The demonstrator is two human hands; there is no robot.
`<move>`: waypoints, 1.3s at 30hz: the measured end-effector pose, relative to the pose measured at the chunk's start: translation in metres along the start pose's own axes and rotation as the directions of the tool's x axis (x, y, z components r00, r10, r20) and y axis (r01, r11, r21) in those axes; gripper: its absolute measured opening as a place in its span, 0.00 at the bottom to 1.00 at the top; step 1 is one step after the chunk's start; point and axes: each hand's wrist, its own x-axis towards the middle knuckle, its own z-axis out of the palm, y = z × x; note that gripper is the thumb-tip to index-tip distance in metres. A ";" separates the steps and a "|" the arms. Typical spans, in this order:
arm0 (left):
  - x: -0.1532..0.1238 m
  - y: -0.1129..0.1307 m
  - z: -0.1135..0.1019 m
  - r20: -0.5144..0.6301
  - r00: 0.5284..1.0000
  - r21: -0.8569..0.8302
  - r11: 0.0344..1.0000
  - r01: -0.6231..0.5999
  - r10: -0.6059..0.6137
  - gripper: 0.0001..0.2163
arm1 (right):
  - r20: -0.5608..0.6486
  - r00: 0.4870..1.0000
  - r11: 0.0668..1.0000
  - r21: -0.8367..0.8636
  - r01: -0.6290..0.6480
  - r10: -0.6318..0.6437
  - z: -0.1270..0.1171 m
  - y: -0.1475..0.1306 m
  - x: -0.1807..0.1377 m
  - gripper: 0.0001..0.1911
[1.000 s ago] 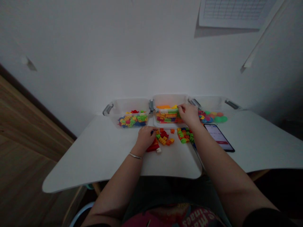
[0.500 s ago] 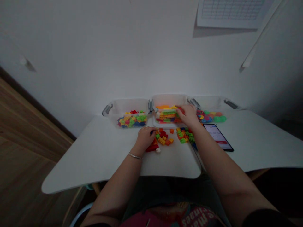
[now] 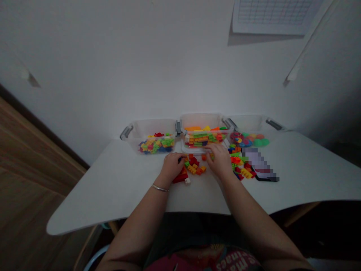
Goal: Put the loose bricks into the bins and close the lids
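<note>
**Gently: pinch across the short sides**

Your left hand (image 3: 172, 165) curls over the long red brick (image 3: 180, 177) on the desk (image 3: 113, 180). Its grip is half closed, and I cannot tell whether it holds anything. The brick lies flat, its long axis roughly left-right. The loose bricks (image 3: 195, 165) sit just beside it. Your right hand (image 3: 219, 161) rests palm-down before the middle bin (image 3: 203, 119), its grip hidden.

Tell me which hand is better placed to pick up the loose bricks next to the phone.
Probably the right hand: it lies on the table directly beside those bricks, while the left hand is beyond the red and orange pile, farther from them.
</note>
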 end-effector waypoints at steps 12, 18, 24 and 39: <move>0.000 -0.002 0.001 -0.007 1.000 -0.012 1.000 0.002 -0.003 0.11 | 0.321 0.946 0.980 -0.197 0.012 0.053 0.016 0.010 -0.016 0.15; 0.001 -0.002 0.001 -0.008 1.000 -0.002 1.000 0.004 -0.004 0.11 | 0.332 0.940 0.974 -0.227 0.000 0.077 0.018 0.008 -0.016 0.15; 0.000 0.000 0.000 -0.009 1.000 -0.009 1.000 0.001 -0.001 0.11 | 0.290 0.954 0.961 -0.275 0.007 0.076 0.022 0.008 -0.016 0.13; 0.001 -0.002 -0.002 -0.002 1.000 -0.019 1.000 -0.003 0.003 0.11 | 0.060 0.995 0.995 -0.070 -0.077 0.081 0.014 0.007 -0.014 0.13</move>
